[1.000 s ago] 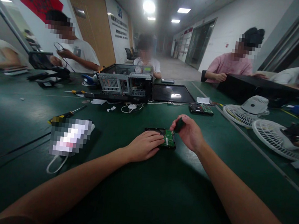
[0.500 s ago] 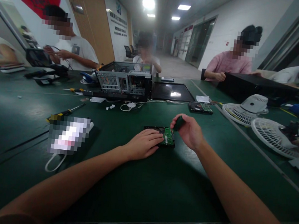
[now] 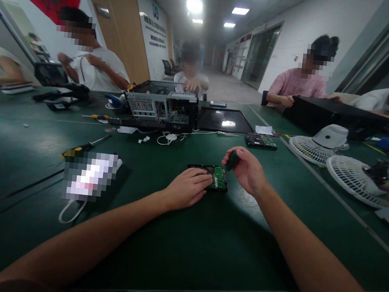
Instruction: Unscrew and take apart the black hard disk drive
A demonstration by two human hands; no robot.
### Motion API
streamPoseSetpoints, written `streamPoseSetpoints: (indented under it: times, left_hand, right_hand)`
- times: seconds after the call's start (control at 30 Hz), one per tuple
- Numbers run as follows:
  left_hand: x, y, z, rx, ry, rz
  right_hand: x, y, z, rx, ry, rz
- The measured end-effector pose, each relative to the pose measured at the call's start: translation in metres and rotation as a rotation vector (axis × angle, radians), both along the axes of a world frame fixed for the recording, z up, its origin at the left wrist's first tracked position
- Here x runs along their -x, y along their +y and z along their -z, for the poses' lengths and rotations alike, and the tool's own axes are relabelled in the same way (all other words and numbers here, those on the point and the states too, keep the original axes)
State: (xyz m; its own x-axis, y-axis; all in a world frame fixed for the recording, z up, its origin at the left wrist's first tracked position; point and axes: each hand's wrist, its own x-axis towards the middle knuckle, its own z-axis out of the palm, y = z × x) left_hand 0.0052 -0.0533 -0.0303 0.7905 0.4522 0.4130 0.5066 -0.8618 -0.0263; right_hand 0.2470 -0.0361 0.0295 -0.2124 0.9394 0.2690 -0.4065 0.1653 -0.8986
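Note:
A hard drive with a green circuit board (image 3: pixel 219 179) lies flat on the green table (image 3: pixel 183 248). My left hand (image 3: pixel 188 188) rests on the drive's left part, palm down, fingers stretched over it. Just right of the drive, my right hand (image 3: pixel 247 171) is raised with its fingers curled round a small dark green object (image 3: pixel 232 160), held above the board's upper right corner. What that object is cannot be made out.
An opened computer case (image 3: pixel 160 107) and a dark flat panel (image 3: pixel 224 120) stand ahead. Another drive (image 3: pixel 261 141) lies beyond my right hand. White fan parts (image 3: pixel 355 180) are right; a screwdriver (image 3: pixel 82 148) and a blurred phone (image 3: pixel 91 176) left. Several people sit around the table.
My hands and the drive have barely moved. Across the table, the person at the left has raised both hands, and the person behind the case has moved a hand over it.

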Motion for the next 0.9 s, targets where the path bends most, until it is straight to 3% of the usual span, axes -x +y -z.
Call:
streamPoseSetpoints:
  times: [0.3, 0.53, 0.9]
  left_hand:
    - [0.002, 0.000, 0.001, 0.007, -0.024, -0.087]
    - [0.001, -0.002, 0.002, -0.031, -0.082, -0.234]
    - [-0.002, -0.009, -0.009, -0.139, 0.002, -0.154]
  right_hand:
    - [0.001, 0.001, -0.001, -0.038, -0.079, 0.070]
    - [-0.002, 0.005, 0.002, -0.064, -0.120, 0.131]
    - [-0.003, 0.005, 0.001, -0.041, -0.144, 0.172]
